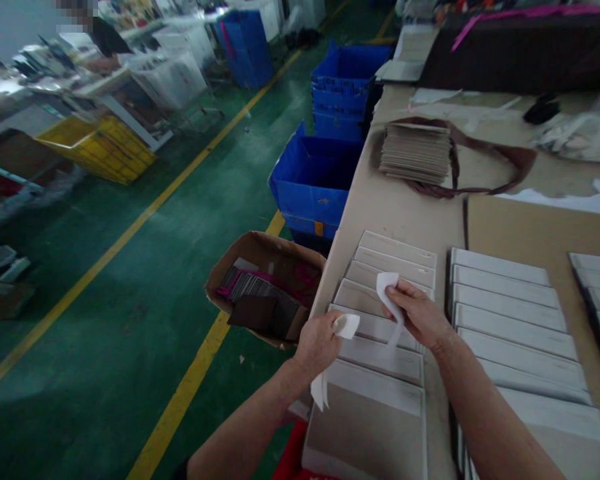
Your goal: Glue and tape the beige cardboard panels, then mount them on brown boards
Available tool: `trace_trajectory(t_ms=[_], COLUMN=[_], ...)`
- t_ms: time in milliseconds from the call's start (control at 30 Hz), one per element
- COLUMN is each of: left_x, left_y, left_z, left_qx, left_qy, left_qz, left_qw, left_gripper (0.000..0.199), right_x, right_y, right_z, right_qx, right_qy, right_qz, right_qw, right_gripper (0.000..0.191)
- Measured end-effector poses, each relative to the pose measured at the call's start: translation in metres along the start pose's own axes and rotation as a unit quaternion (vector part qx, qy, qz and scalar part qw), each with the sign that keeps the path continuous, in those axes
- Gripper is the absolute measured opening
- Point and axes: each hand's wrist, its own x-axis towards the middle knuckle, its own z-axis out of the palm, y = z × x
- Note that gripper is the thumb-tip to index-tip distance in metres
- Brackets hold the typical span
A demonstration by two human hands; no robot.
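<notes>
My left hand [316, 345] is closed around white paper strips [348, 325], whose ends stick out above and below the fist. In my right hand [420, 312], thumb and fingers pinch a single white strip [389, 285] that curls and hangs down. Both hands are over a row of overlapping flat grey-beige panels [370, 427] along the table's left edge. The panels have pale bands across their upper edges. To the right of my right forearm lies a second overlapping row of similar panels [515, 313].
A cardboard box [260, 247] with dark pieces and pink strips stands on the floor at left. Blue bins [310, 200] line the table's side. Farther up the table [405, 213] sit a stack of grey cards [415, 153] and a brown strap [510, 167]. Another person is at the far left.
</notes>
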Motion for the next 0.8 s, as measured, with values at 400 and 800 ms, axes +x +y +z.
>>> trace_trajectory(t_ms=[400, 800], left_x=[0.023, 0.029], left_y=[-0.005, -0.012], left_z=[0.026, 0.035], left_qx=[0.265, 0.324], left_qy=[-0.04, -0.032], left_qz=[0.095, 0.103], left_qw=[0.959, 0.94], left_gripper=[0.026, 0.024], right_x=[0.055, 0.074], right_y=[0.024, 0.025], right_z=[0.012, 0.021], right_qx=[-0.408, -0.519], right_qy=[-0.04, -0.031], right_qz=[-0.122, -0.101], right_qw=[0.904, 0.848], right_gripper=[0.021, 0.021])
